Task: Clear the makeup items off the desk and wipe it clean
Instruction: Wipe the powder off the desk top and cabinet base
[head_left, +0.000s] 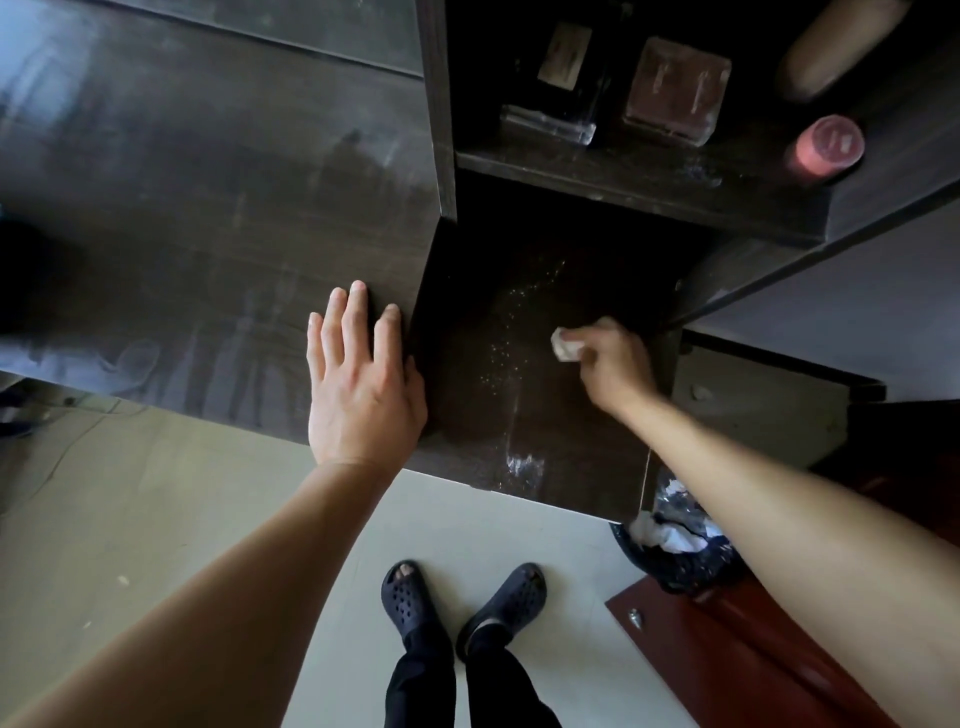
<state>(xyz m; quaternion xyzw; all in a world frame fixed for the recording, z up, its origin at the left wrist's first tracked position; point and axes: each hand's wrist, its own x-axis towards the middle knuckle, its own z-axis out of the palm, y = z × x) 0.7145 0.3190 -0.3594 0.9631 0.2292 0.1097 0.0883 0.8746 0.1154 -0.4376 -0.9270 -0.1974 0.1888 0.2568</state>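
Note:
The dark wooden desk (208, 218) fills the upper left, its top streaked with dust. My left hand (361, 379) rests flat on it near the front edge, fingers straight, beside an upright divider panel (440, 130). Right of the panel, a lower desk section (545, 415) carries white specks and a whitish smear near its front edge. My right hand (610, 366) grips a crumpled white tissue (563, 345) and presses it onto this section. On the shelf above stand a dark bottle (561, 78), a clear square bottle (675, 88) and a pink-capped container (826, 148).
A black-lined bin (680, 545) holding white crumpled tissues stands on the floor under the desk's right corner. A reddish-brown wooden panel (727, 649) lies right of my feet. My feet in dark clogs (462, 603) stand on the pale tiled floor.

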